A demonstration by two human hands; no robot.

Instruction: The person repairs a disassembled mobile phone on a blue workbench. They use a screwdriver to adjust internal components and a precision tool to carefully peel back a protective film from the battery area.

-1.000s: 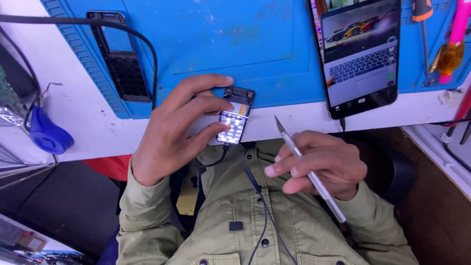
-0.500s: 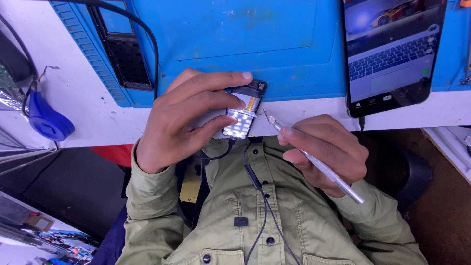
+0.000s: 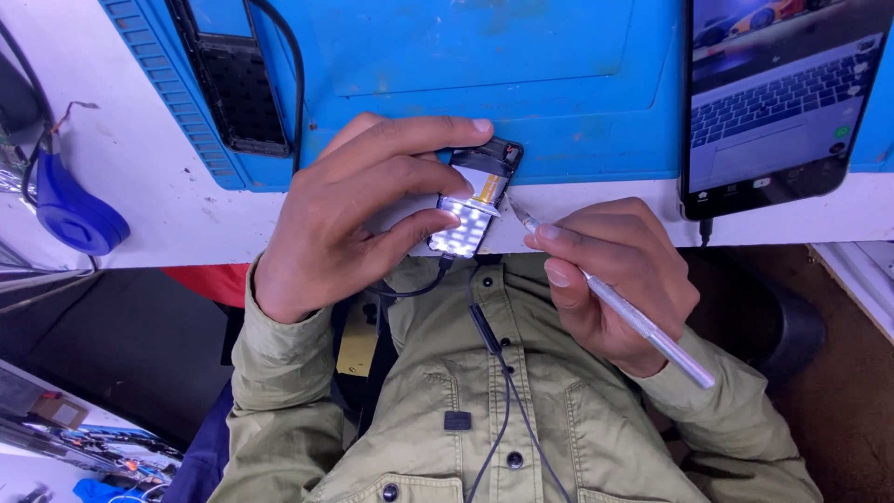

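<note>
Grip on the left: pinches the small opened device (image 3: 470,219) in the left hand (image 3: 363,214), fingers curled over its far end and thumb pressed onto the lit white panel. Grip on the right: closes the right hand (image 3: 615,279) pen-fashion round the thin metal tool (image 3: 643,321), point just beside the device's right edge, near the gold strip; cannot tell whether touching.

Beneath both grips, rests the work on the near edge of the white surface (image 3: 168,205), where the blue mat (image 3: 521,102) ends. Beyond the right grip, leaves a large lit smartphone (image 3: 773,93) flat on the mat, well apart. Beyond the left grip, leaves a black framed part (image 3: 233,74) on the mat's corner. Below the left grip, trails a thin black cable (image 3: 419,287) from the device's near end across the olive jacket.

Probably best:
- Brace the left wrist against the surface edge, so the device cannot rock.
- Hold the thumb clear of the tool's side, since a slip looks likely to run toward it.
- Choke up close to the point and rest the right little finger on something firm.
- Bring the point in shallow, almost flat to the device, with light pressure only.
- Mind the gold strip; looks thin and easily torn.
- Allow the cable slack, no tug on the near end.
</note>
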